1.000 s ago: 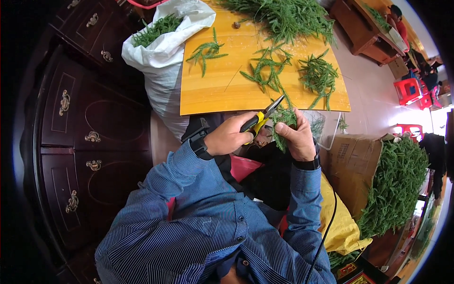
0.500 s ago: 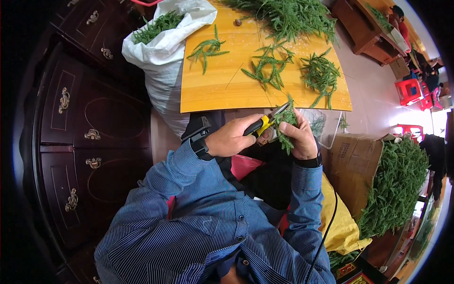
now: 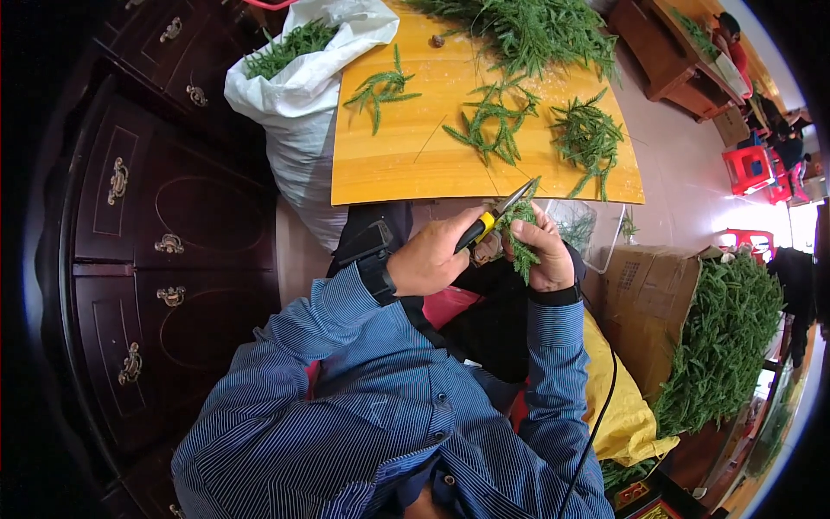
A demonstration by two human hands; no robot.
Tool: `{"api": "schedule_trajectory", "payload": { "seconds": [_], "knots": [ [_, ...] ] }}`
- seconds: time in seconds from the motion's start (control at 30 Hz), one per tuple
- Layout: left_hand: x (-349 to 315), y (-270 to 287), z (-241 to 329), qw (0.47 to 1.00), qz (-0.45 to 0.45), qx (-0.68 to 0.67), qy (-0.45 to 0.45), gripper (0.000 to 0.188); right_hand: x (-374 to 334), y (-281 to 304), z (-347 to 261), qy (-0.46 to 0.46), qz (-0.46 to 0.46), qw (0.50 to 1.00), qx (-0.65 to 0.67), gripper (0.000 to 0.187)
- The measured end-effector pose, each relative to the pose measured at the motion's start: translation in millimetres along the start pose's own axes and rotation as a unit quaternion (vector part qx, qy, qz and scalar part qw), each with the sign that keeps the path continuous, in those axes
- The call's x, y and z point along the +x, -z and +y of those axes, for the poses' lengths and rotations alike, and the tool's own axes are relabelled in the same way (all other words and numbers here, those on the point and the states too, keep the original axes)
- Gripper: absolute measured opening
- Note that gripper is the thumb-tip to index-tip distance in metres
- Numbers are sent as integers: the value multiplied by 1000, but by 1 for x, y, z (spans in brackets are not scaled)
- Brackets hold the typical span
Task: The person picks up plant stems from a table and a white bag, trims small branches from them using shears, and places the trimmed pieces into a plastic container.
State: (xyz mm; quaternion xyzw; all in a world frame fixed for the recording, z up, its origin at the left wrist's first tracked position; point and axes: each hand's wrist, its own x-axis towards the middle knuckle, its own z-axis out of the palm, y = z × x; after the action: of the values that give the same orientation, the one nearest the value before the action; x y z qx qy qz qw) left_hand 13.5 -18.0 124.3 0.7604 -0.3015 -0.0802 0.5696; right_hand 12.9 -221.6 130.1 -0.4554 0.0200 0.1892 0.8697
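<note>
My left hand [image 3: 432, 253] is closed around a pair of long-nosed pliers [image 3: 488, 222] with black and yellow handles. Their metal jaws point up and right, lying against a green needle-leaved sprig [image 3: 524, 251]. That sprig is pinched between the thumb and fingers of my right hand [image 3: 548, 251], just off the near edge of the yellow tabletop [image 3: 389, 177]. Where exactly the jaws meet the stem is hidden by needles. Beyond my hands on the table lie a bent sprig [image 3: 491, 125], a denser bunch [image 3: 588, 134] and a loose sprig [image 3: 380, 91].
A large heap of greenery [image 3: 536, 35] covers the table's far side. To its left stands a white sack [image 3: 298, 130] of greenery beside dark cabinets [image 3: 173, 208]. At right are a greenery-filled cardboard box [image 3: 648, 290], a yellow sack [image 3: 618, 398] and red stools [image 3: 748, 169].
My left hand has turned slightly and shifted a little right with the pliers, which now cover less of the sprig's side. My right hand keeps its pinch, moved slightly left.
</note>
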Motion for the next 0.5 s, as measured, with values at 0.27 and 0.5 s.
{"api": "schedule_trajectory", "payload": {
  "seconds": [0.27,0.5],
  "knots": [
    [-4,-1,-5,991,12,134,-22,65,3,11,13,-62,-16,992,107,18],
    [-2,6,-3,996,-12,84,-7,62,5,17,14,-93,-64,980,166,17]
  ]
}}
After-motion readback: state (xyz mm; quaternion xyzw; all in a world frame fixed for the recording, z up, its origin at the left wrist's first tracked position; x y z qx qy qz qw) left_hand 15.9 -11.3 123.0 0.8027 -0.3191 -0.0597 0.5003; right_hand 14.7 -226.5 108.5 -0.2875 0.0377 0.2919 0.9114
